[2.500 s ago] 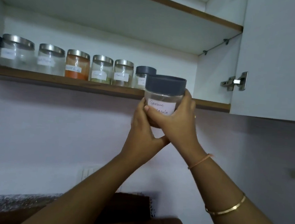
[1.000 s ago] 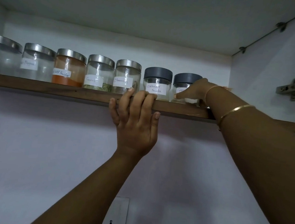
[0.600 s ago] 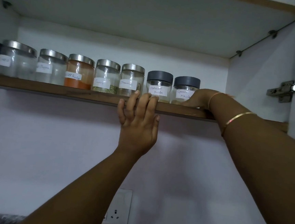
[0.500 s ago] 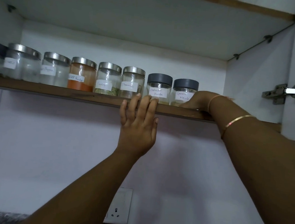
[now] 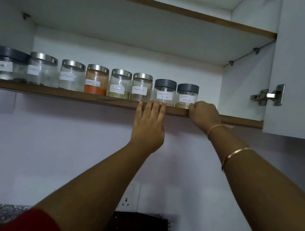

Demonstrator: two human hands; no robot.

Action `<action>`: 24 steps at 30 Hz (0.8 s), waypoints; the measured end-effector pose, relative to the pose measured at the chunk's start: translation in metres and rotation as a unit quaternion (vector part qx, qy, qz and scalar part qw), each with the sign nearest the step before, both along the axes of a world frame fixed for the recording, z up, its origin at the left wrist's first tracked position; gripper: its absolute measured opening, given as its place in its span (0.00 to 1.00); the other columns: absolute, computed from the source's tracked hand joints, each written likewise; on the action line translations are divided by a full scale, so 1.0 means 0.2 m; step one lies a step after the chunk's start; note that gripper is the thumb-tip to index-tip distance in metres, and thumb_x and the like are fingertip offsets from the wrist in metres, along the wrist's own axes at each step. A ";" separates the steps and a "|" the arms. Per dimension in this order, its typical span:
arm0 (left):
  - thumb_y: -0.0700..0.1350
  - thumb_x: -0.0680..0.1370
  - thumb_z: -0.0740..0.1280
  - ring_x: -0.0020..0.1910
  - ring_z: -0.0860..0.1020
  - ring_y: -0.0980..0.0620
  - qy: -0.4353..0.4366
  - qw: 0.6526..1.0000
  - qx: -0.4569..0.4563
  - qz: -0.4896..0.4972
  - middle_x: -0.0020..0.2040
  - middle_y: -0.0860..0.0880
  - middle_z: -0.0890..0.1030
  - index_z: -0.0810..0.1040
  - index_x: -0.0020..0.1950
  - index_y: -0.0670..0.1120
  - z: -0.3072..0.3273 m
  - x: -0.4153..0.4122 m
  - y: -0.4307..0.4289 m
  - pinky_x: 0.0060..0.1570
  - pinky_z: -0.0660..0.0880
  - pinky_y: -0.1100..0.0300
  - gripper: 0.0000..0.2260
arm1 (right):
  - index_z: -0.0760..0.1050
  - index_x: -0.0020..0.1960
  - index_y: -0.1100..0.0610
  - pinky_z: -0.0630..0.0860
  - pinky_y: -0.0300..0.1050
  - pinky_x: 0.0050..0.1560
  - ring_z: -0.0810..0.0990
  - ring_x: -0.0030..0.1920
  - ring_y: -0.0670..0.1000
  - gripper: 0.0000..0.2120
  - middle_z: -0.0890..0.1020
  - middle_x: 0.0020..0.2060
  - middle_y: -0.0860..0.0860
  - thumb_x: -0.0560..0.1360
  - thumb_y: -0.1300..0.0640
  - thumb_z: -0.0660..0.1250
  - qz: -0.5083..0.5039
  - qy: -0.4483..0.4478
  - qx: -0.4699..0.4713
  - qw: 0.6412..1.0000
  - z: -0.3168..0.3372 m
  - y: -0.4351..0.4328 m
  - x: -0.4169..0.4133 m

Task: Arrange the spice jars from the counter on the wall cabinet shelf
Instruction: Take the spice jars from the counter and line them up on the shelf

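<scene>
- Your right hand [image 5: 204, 114] sits loosely curled at the shelf [image 5: 57, 92] edge, its grip released, fingertips beside the Garam Masala jar [image 5: 186, 96].
- Your left hand [image 5: 149, 126] lies flat, fingers spread against the shelf's front lip, grasping nothing.
- The Garam Masala jar stands upright at the right end of the row, just beside the Coriander Powder jar [image 5: 164, 92].
- The cabinet door [image 5: 301, 69] hangs open at right.

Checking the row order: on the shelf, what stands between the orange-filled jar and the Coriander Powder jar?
In the head view, two steel-lidded jars: the Cumin jar next to the orange-filled jar, then the Cinnamon jar beside the Coriander Powder jar.
</scene>
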State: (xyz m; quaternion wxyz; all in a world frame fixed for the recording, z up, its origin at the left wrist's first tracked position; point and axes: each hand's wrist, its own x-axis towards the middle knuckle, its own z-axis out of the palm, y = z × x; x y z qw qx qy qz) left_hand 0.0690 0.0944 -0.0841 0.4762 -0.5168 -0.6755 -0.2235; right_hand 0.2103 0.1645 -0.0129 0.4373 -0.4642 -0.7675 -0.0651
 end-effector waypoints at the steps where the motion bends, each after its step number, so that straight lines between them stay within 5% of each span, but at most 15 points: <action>1: 0.53 0.79 0.58 0.76 0.54 0.42 0.003 1.000 -0.020 -0.005 0.76 0.42 0.58 0.53 0.77 0.43 0.00 0.00 -0.03 0.73 0.45 0.44 0.30 | 0.77 0.51 0.63 0.68 0.48 0.51 0.75 0.54 0.62 0.18 0.81 0.52 0.62 0.81 0.56 0.51 -0.015 -0.017 0.022 1.000 -0.04 -0.02 -0.01; 4: 0.55 0.81 0.54 0.77 0.47 0.44 -0.024 0.999 -0.045 -0.016 0.78 0.42 0.49 0.46 0.78 0.45 -0.03 0.00 -0.14 0.73 0.40 0.44 0.31 | 0.72 0.62 0.64 0.66 0.52 0.64 0.68 0.65 0.63 0.17 0.76 0.61 0.60 0.78 0.55 0.56 -0.014 -0.027 0.037 0.999 -0.15 -0.08 -0.03; 8: 0.58 0.81 0.50 0.77 0.49 0.42 -0.114 0.988 -0.105 -0.010 0.78 0.41 0.48 0.42 0.78 0.46 -0.26 -0.07 -0.29 0.74 0.42 0.45 0.31 | 0.52 0.76 0.63 0.57 0.54 0.73 0.51 0.76 0.62 0.33 0.54 0.77 0.58 0.76 0.56 0.62 0.009 0.007 0.001 1.000 -0.34 -0.21 -0.09; 16: 0.58 0.81 0.46 0.77 0.50 0.42 -0.208 0.940 -0.260 0.075 0.78 0.42 0.48 0.41 0.78 0.46 -0.91 -0.37 -0.65 0.74 0.43 0.44 0.30 | 0.55 0.76 0.57 0.59 0.56 0.73 0.51 0.76 0.61 0.31 0.53 0.77 0.59 0.77 0.53 0.61 0.052 -0.030 -0.156 0.986 -1.12 -0.54 -0.33; 24: 0.57 0.81 0.47 0.76 0.53 0.41 -0.245 0.882 -0.396 0.072 0.77 0.40 0.53 0.48 0.78 0.45 -1.66 -0.54 -1.16 0.74 0.47 0.43 0.28 | 0.57 0.76 0.55 0.58 0.54 0.74 0.53 0.76 0.61 0.31 0.54 0.77 0.58 0.76 0.49 0.61 0.072 -0.120 -0.345 0.928 -1.92 -0.94 -0.44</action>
